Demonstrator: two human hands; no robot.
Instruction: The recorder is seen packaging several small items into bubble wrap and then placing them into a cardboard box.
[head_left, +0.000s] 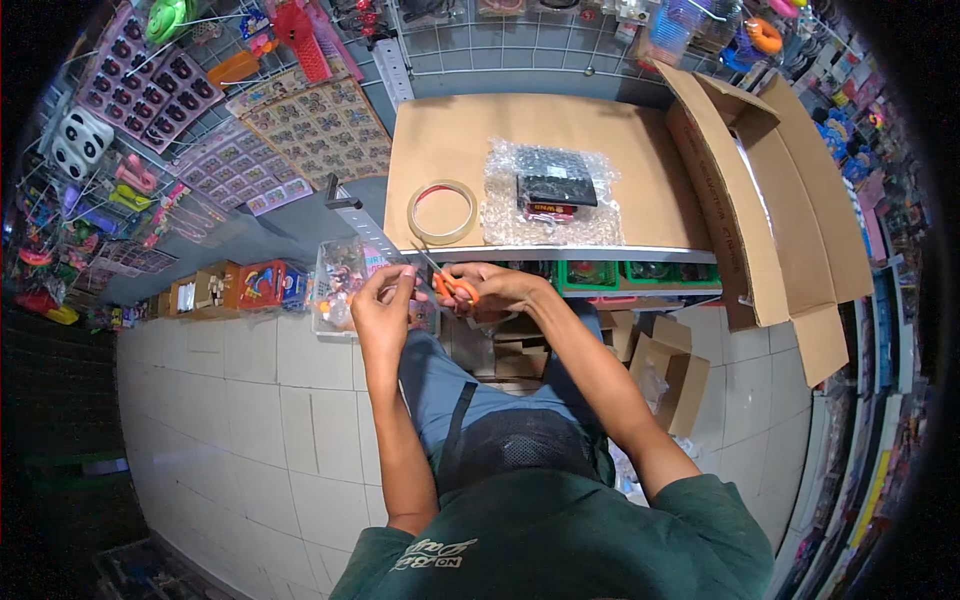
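Observation:
My right hand (499, 289) grips a pair of orange-handled scissors (454, 288), their metal blades pointing up and left towards the shelf edge. Close on its left, my left hand (386, 300) has thumb and fingertips pinched together, seemingly on a thin clear strip that is hard to make out. On the brown shelf top (637, 165) beyond the hands lies a roll of clear adhesive tape (442, 212). To the right of the roll, a sheet of bubble wrap (499, 225) lies under and over a dark flat packaged item (555, 187).
A large open cardboard box (810, 195) stands at the shelf's right end. Green baskets (590, 274) sit below the top. A clear plastic bin (330, 300) is at the lower left, a smaller carton (671, 375) on the floor. Goods hang from a wire grid (510, 45).

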